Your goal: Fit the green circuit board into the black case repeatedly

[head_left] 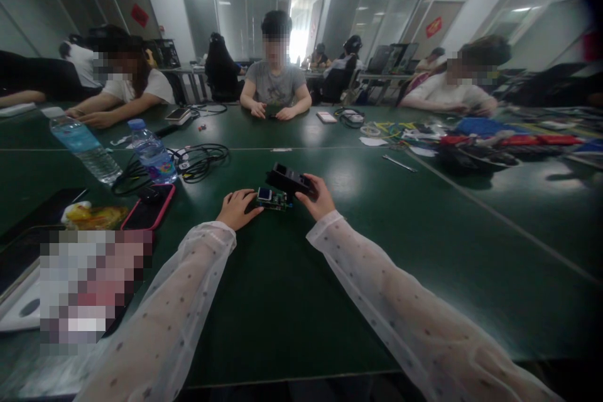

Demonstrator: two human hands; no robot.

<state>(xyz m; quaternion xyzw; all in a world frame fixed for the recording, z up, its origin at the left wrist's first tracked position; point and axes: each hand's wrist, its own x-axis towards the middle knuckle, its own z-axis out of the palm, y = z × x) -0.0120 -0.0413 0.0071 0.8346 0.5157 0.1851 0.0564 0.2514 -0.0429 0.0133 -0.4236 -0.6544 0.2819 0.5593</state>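
Note:
My right hand point(320, 199) is closed around the right end of a black plastic housing point(288, 178), which it holds tilted over the table. Just below the housing lies a small green circuit board point(277, 203) with a little square screen point(264, 194) at its left end. My left hand point(239, 208) rests beside the board, palm down with fingers apart. Its fingertips reach the board's left edge; whether they press on it I cannot tell. Sheer white dotted sleeves cover both forearms.
On the green table point(282, 301), a phone point(149, 206), two water bottles point(153, 154) and black cables point(205, 160) are at left. A wrench point(399, 164) and a pile of coloured cables point(499, 141) are at right. A person point(276, 78) sits opposite, others nearby.

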